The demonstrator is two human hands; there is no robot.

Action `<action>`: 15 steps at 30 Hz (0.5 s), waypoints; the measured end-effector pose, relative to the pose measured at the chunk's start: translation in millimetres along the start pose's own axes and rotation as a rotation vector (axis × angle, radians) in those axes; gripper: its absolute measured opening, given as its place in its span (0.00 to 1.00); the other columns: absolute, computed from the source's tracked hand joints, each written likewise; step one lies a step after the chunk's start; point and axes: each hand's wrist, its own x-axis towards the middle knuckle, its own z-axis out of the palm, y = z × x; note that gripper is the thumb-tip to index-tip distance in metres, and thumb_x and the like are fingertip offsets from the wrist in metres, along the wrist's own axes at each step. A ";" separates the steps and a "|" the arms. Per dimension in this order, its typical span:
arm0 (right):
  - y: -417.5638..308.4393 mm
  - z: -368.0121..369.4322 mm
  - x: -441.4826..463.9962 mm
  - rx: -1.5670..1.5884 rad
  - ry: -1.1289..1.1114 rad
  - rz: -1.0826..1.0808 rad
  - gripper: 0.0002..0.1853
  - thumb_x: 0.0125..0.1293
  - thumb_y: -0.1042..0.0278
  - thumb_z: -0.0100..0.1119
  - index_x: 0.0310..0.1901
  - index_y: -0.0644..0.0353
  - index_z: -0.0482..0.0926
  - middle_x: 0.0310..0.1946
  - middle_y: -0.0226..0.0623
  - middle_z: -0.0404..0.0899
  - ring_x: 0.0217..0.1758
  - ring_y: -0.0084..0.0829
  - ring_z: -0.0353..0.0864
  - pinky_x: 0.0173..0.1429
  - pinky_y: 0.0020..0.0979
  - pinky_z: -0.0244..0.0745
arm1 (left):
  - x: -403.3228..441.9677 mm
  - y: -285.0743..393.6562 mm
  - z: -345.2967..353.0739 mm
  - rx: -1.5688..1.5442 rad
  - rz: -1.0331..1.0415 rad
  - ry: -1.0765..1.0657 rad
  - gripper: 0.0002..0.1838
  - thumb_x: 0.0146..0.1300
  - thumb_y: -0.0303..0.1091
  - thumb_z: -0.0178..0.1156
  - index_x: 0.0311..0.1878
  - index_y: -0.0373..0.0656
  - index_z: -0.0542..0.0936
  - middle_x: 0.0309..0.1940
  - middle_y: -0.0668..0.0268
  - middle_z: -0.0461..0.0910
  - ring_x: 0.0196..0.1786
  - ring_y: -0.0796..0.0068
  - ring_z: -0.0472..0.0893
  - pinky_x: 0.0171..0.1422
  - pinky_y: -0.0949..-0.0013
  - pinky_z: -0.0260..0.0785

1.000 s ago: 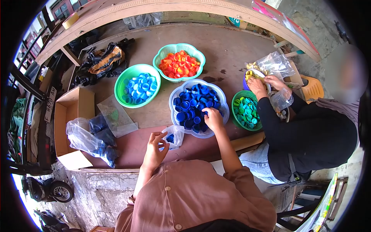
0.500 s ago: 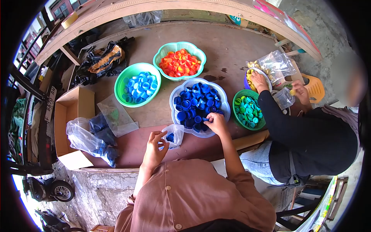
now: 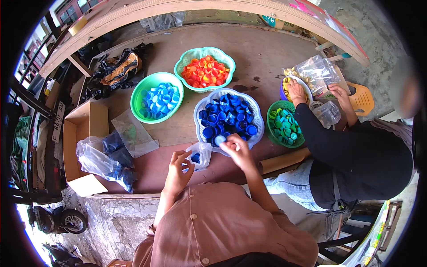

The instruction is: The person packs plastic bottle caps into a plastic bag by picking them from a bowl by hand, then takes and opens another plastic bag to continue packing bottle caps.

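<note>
A blue bottle cap (image 3: 219, 140) is pinched in the fingers of my right hand (image 3: 238, 152), over the near rim of a pale blue basket (image 3: 259, 120). That basket is full of dark blue caps (image 3: 229, 113). My left hand (image 3: 179, 171) grips the edge of a small clear plastic bag (image 3: 203, 155) between thumb and fingers. Inside the bag lie a few dark blue caps (image 3: 195, 157). The bag stands mouth up on the table, just left of the basket.
Around are a green basin (image 3: 134, 100) of light blue caps, a mint basket (image 3: 179, 69) of orange caps and a green basket (image 3: 272, 135) of green caps. Filled bags (image 3: 104, 158) lie by a cardboard box (image 3: 98, 118). A co-worker (image 3: 356, 155) handles yellow caps at right.
My right hand has lifted a blue cap from the pile and moved left, closer to the bag. My left hand stays in place. The co-worker's far hand has shifted slightly.
</note>
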 end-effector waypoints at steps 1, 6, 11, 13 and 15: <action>-6.9 11.6 -3.3 -0.145 0.003 -0.205 0.11 0.49 0.65 0.68 0.30 0.60 0.77 0.32 0.33 0.73 0.33 0.27 0.71 0.38 0.26 0.64 | -1.0 0.0 0.5 -0.008 -0.004 0.001 0.22 0.49 0.15 0.57 0.51 0.36 0.73 0.44 0.60 0.68 0.34 0.78 0.75 0.41 0.74 0.76; -41.4 46.9 -15.9 -0.586 -0.132 -0.523 0.19 0.43 0.57 0.70 0.35 0.59 0.80 0.49 0.47 0.69 0.56 0.46 0.66 0.56 0.40 0.62 | -1.8 -2.3 -0.2 -0.011 0.028 -0.009 0.23 0.50 0.15 0.57 0.52 0.35 0.73 0.45 0.60 0.67 0.35 0.80 0.76 0.39 0.77 0.76; -5.4 12.9 15.9 -0.519 0.122 -0.448 0.11 0.47 0.66 0.66 0.32 0.57 0.79 0.38 0.40 0.74 0.42 0.40 0.74 0.48 0.37 0.66 | -4.4 1.3 -2.6 -0.006 0.001 0.004 0.23 0.50 0.14 0.57 0.52 0.35 0.73 0.45 0.61 0.67 0.35 0.80 0.75 0.39 0.77 0.76; 22.5 -16.5 24.3 -0.911 0.169 -0.306 0.11 0.43 0.70 0.64 0.33 0.52 0.79 0.35 0.35 0.74 0.40 0.38 0.72 0.43 0.38 0.65 | -3.2 2.8 -1.9 -0.004 -0.009 0.011 0.22 0.50 0.16 0.57 0.51 0.36 0.74 0.44 0.61 0.68 0.34 0.79 0.76 0.42 0.74 0.76; 33.2 -34.5 24.6 -1.163 0.062 -0.144 0.11 0.43 0.71 0.63 0.33 0.52 0.80 0.34 0.35 0.74 0.41 0.38 0.72 0.44 0.39 0.65 | -3.2 2.1 -0.5 -0.003 0.004 0.005 0.21 0.50 0.16 0.57 0.51 0.36 0.74 0.44 0.60 0.68 0.34 0.79 0.76 0.41 0.74 0.76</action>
